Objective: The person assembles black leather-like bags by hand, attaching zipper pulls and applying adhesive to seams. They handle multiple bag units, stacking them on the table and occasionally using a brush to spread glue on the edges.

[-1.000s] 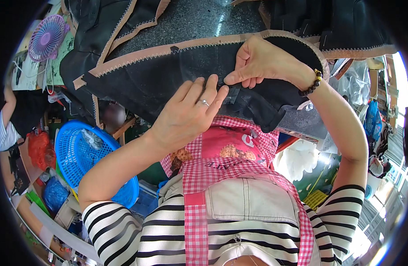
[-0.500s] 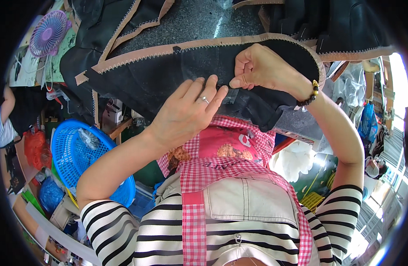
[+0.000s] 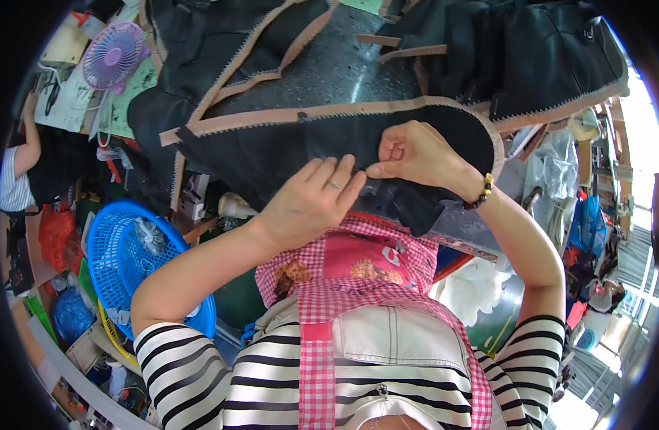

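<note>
A black leather-like panel lies across the dark worktop before me, edged with a tan strip in zigzag stitching. My left hand, a ring on one finger, rests on its near part with fingers stretched out over the black surface. Close by, my right hand is closed in a pinch, its thumb tip beside the left fingertips. Whatever the pinch holds is too small or hidden to name. Below both hands, the panel's near edge hangs in folds by my checked apron.
More black panels with tan edges are heaped at the far right and far left. A purple fan stands at the far left, near another person's arm. A blue plastic basket sits below the worktop on my left.
The whole view has shifted, so the worktop and panels show lower and farther right. My right thumb has come nearer my left fingertips; the left hand stays on the panel.
</note>
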`<state>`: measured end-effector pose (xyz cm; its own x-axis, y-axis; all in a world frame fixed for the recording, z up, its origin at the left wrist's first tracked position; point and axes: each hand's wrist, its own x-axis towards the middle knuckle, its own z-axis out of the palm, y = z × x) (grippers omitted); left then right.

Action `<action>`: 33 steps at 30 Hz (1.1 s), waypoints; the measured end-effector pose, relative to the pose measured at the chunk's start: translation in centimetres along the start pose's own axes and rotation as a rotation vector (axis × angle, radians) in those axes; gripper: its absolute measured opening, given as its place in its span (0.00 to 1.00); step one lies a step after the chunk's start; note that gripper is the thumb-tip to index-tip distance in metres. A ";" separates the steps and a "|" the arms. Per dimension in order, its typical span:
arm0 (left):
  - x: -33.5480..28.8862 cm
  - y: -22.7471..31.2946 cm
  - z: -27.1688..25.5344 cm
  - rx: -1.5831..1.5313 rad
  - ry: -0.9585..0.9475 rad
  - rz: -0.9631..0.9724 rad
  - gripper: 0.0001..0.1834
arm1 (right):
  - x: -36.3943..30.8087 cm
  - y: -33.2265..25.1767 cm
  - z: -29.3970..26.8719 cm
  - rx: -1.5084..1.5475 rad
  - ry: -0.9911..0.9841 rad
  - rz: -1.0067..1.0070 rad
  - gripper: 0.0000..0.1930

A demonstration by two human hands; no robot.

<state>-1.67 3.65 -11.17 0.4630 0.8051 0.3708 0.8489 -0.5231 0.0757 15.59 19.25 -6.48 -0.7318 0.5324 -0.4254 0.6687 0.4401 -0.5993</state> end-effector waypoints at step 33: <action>41.4 -3.1 -16.2 -1.564 0.134 0.155 0.26 | -12.5 21.3 -4.5 -0.002 1.035 0.229 0.13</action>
<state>10.71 34.12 18.95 0.4201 0.7330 0.5350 -0.3348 -0.4228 0.8421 39.58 25.16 -10.86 -0.1199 0.9590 0.2570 0.7771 0.2517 -0.5768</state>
